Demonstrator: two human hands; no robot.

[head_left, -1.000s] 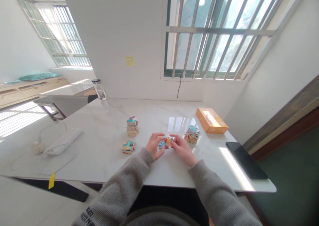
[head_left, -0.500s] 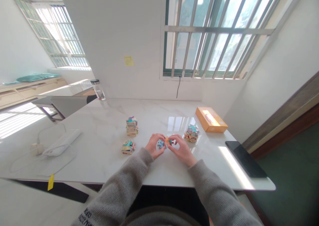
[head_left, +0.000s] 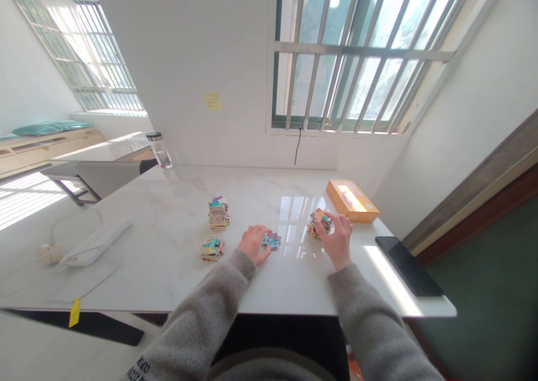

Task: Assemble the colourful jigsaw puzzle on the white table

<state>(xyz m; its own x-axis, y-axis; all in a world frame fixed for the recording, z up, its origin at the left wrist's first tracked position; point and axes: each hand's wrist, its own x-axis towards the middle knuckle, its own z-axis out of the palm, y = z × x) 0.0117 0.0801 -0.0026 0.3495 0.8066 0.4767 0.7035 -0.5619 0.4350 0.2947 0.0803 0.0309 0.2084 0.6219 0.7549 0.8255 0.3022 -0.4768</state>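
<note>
The left hand [head_left: 253,245] rests flat and empty on the marble table [head_left: 168,280], its fingers just beside a loose teal jigsaw piece [head_left: 272,241], well left of the orange box [head_left: 351,200]. The right hand [head_left: 334,236] grips an orange-and-teal jigsaw piece [head_left: 322,221] between fingers and thumb, directly above a short stack [head_left: 313,232] near the box, apparently keeping the piece lined up with that pile. Two more stacks lie farther left of the box: a tall stack [head_left: 219,213] and a low stack [head_left: 212,248]. That makes three stacks and two single pieces. A glass bottle [head_left: 159,152] stands farthest left of the box.
</note>
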